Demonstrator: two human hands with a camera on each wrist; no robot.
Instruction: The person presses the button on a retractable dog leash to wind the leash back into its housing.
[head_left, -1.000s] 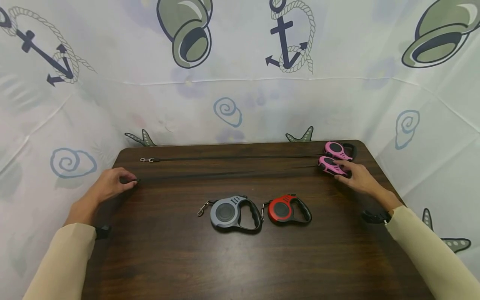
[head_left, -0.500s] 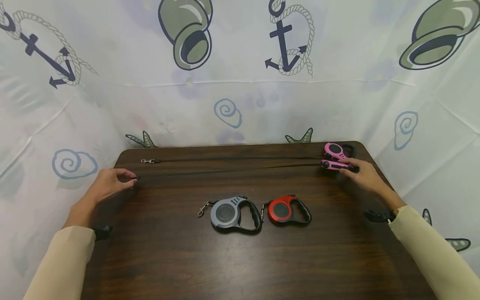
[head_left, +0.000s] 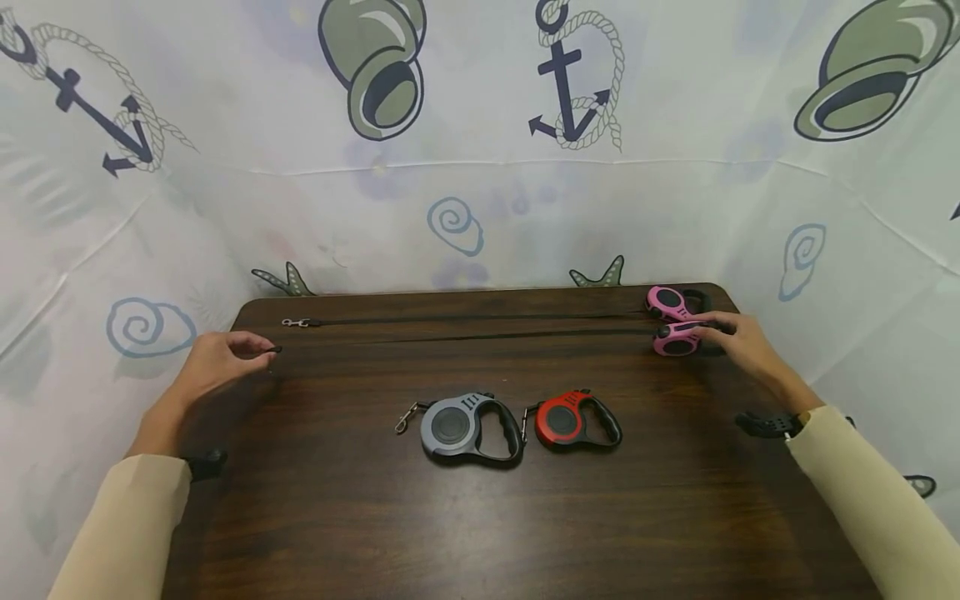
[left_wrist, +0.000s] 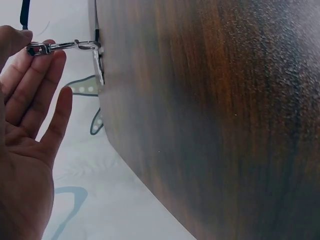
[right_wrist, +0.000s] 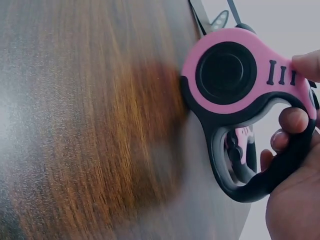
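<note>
from my remote seat i see the left hand [head_left: 222,367] pinching the metal clip [left_wrist: 39,48] between thumb and fingers, the fingers otherwise fairly straight; the right hand [head_left: 750,346] has its fingers curled through the handle of the near pink retractable leash [head_left: 676,339], thumb on the housing beside its grooves; that leash is at the right end of the wooden table [head_left: 480,517], just in front of the far pink retractable leash [head_left: 666,302], and i cannot tell whether the two touch; between my hands the near strap [head_left: 558,333] runs almost straight, roughly alongside the far strap [head_left: 450,318].

to do this well, i'd ask for light, even tension, enough to take out sag without tugging the clip loose; i cannot see whether the brake is set, so i'd judge it safest to lock it before releasing either end, or the strap may snap back; i'd lower both ends together, housing flat, leaving a gap to the far pair; the grey retractable leash [head_left: 451,425] and red retractable leash [head_left: 559,422] lie nearer me, best left undisturbed.
</note>
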